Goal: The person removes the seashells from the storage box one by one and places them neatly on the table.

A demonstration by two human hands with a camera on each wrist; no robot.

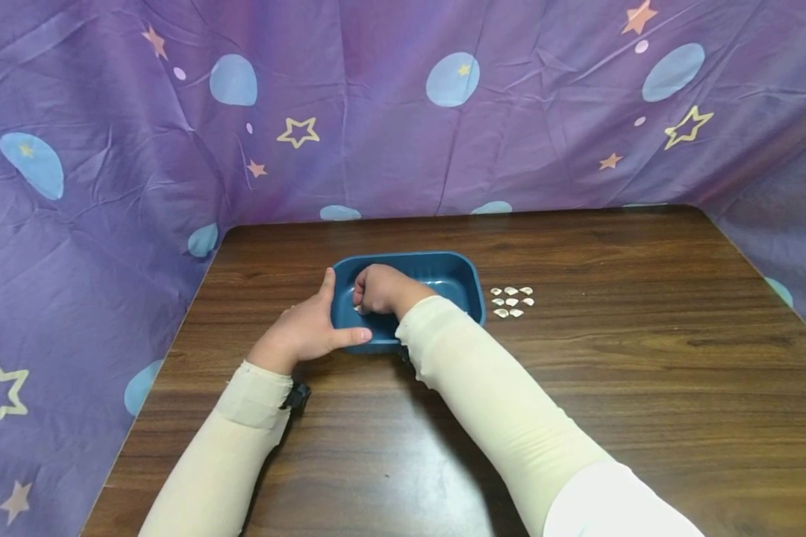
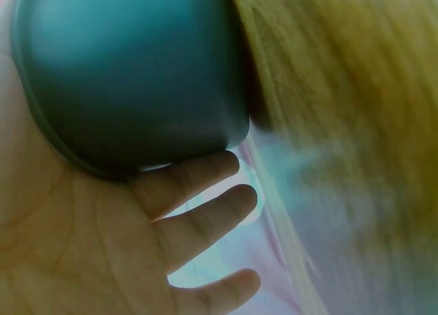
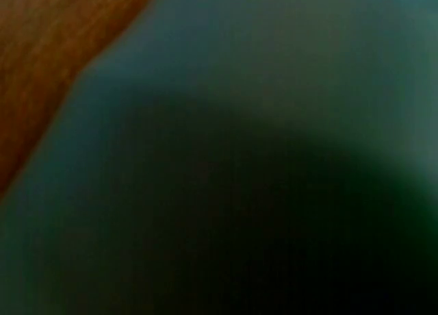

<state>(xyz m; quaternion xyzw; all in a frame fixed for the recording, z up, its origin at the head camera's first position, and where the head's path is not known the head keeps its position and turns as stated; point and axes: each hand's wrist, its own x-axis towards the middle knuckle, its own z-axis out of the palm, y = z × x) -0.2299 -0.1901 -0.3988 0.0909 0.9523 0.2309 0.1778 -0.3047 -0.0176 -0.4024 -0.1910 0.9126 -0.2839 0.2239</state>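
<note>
A blue rectangular plastic basin (image 1: pixel 453 262) sits on the table. My left hand (image 1: pixel 302 328) braces its left end, the thumb lying along the near rim and the index finger at the far left corner. In the left wrist view, the other fingers extend straight beside the basin's outer wall (image 2: pixel 137 75). Inside the basin, my right hand (image 1: pixel 383 289) has its fingers curled downward, pinching a small whitish shell (image 1: pixel 358 309) at the fingertips; the hand hides much of it. Dark blur from the basin fills most of the right wrist view.
Right of the basin, several small white shells (image 1: pixel 511 301) lie in short rows on the brown wooden table (image 1: pixel 645 358). Behind and beside the table hangs a purple curtain (image 1: pixel 389 149) with stars. The right forearm (image 1: pixel 497 395) crosses above the basin's near rim.
</note>
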